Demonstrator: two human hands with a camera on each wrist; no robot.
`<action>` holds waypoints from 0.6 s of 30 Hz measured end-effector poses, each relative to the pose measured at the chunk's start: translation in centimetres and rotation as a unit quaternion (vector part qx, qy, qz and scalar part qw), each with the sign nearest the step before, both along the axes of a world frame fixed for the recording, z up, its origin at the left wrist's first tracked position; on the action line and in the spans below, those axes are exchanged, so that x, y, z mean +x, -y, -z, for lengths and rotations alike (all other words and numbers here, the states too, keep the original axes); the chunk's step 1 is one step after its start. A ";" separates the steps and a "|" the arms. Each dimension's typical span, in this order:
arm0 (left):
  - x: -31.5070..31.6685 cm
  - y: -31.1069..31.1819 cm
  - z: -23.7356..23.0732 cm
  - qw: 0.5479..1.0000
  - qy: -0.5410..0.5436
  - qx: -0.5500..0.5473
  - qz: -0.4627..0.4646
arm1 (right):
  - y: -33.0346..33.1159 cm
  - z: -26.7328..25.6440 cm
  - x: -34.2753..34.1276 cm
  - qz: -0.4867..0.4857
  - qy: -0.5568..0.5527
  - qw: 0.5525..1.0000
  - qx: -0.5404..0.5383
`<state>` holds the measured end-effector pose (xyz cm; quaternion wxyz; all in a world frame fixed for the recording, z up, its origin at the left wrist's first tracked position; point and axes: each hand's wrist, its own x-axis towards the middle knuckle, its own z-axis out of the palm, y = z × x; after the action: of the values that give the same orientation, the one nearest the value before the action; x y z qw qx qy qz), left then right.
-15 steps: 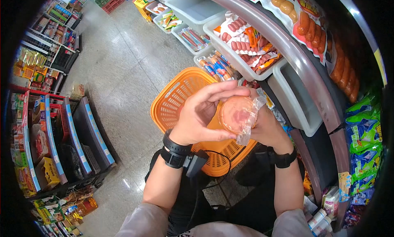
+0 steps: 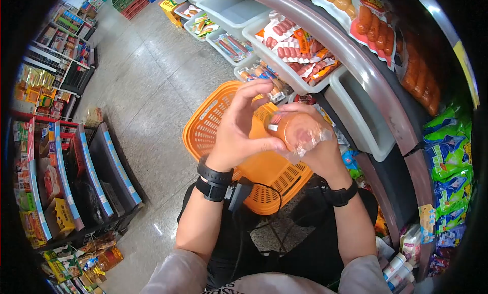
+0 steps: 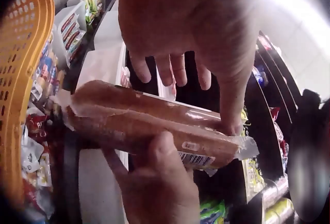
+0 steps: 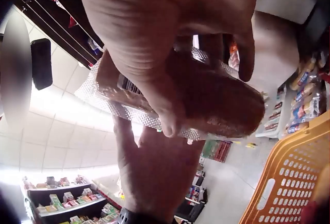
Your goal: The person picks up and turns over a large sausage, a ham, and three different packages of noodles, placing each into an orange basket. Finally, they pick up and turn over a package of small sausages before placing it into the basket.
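A thick ham sausage (image 2: pixel 301 133) in clear plastic wrap is held up in front of the body, its round pink end facing the head camera. My right hand (image 2: pixel 325 160) grips it from the right side, thumb pressed along its length in the left wrist view. On the other side, my left hand (image 2: pixel 236 134) has its fingers spread apart from the sausage, with only the thumb touching near its end. A barcode label shows on the wrapped side of the sausage (image 3: pixel 149 117) in the left wrist view.
An orange plastic basket (image 2: pixel 203 122) stands on the floor below the hands. To the right, a shelf carries grey bins, one with packed sausages (image 2: pixel 300 52), and another grey bin (image 2: pixel 356 113) nearer. Green snack bags (image 2: pixel 447 162) hang at far right; a shelving rack (image 2: pixel 96 167) stands left.
My left fingers have opened away from the sausage. It has tilted in my right hand, so more of its side shows, and both hands sit slightly lower in view.
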<state>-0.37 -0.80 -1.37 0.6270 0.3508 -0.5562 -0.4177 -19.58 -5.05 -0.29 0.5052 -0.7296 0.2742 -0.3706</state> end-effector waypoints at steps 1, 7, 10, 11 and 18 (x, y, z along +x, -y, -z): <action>-0.1 -0.1 0.1 0.999 -0.010 0.036 0.012 | 0.1 -0.5 -0.3 0.008 -0.005 0.999 -0.043; -0.9 -0.6 0.0 0.991 0.064 0.108 0.048 | 0.4 -1.0 -0.9 0.033 0.074 0.989 -0.124; -1.6 -0.8 -0.4 0.993 -0.005 0.095 0.070 | 0.2 -1.3 -1.2 0.031 0.091 0.991 -0.098; -1.5 -0.7 -0.7 0.993 -0.005 0.093 0.070 | 0.2 -1.4 -1.3 0.020 0.088 0.994 -0.068; -1.7 -0.9 -1.2 0.990 -0.038 0.131 -0.035 | 0.5 -0.7 -2.5 0.016 0.257 0.931 0.260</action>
<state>-2.05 0.07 -0.14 0.6104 0.4333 -0.4601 -0.4774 -22.10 -5.54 0.42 0.7239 -0.4482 0.2335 -0.4696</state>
